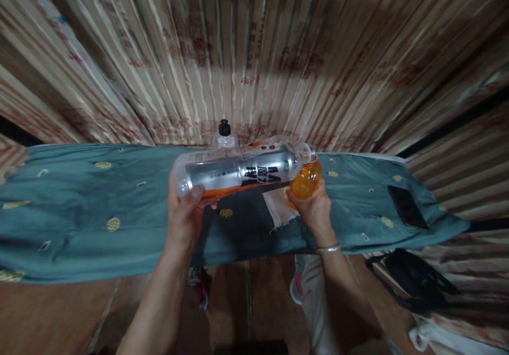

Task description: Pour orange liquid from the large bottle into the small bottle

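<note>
My left hand [183, 214] is closed round the bottom end of a large clear plastic bottle [238, 170] with a silver and orange label. The bottle lies nearly level in the air, its neck pointing right. At its mouth is a small orange see-through bottle [304, 181], gripped in my right hand [319, 206]. The two mouths meet or overlap; I cannot tell whether they touch, nor whether liquid is flowing. Beneath them a pale cloth [277, 206] lies on the table, partly hidden by the orange bottle and my right hand.
A clear bottle with a black top [225, 128] stands behind the large bottle. The table has a teal cloth [131, 185] with yellow patterns. A dark phone [407, 206] lies at the right. A black bag [413, 275] is low on the right. A pleated curtain [246, 53] hangs behind.
</note>
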`<state>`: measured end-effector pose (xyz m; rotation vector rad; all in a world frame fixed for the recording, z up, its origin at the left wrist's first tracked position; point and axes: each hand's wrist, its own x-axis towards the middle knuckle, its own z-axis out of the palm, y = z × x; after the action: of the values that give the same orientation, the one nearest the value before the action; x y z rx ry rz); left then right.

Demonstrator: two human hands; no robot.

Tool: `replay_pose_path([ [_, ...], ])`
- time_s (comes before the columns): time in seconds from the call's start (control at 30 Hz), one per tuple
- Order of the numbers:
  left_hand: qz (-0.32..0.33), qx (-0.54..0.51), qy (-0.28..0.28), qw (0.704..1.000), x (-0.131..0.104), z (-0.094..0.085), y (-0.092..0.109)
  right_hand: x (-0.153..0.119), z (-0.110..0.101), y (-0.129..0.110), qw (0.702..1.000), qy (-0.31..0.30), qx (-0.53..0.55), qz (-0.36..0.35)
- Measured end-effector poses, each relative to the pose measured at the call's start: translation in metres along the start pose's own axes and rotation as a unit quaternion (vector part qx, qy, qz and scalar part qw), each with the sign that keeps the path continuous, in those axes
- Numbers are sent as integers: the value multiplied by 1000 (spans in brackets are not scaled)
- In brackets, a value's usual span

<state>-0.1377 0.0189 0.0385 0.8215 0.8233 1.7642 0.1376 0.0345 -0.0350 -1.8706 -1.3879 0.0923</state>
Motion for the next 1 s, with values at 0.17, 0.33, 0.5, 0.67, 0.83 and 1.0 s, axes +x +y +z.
replay_pose_path([
  [0.17, -8, -5, 13, 1000, 0, 2, 1, 0, -1, -2, 1000, -4, 4, 17],
  [0.33, -14, -2, 23, 1000, -2, 3, 2, 1, -2, -2, 1000, -7, 1, 21],
  [0.5, -9, 11, 8, 1000, -3, 5, 4, 0, -2, -2, 1000, -6, 5, 27],
  [0.67, 0, 28, 7, 1000, -2, 4, 4, 0, -2, -2, 1000, -10, 7, 23],
  [0.83, 1, 31, 6, 1000, -1, 3, 3, 0, -3, -3, 1000, -10, 7, 21],
  [1.0, 3, 22, 8, 1000, -1, 5, 5, 1, -4, -6, 999, -17, 12, 32],
])
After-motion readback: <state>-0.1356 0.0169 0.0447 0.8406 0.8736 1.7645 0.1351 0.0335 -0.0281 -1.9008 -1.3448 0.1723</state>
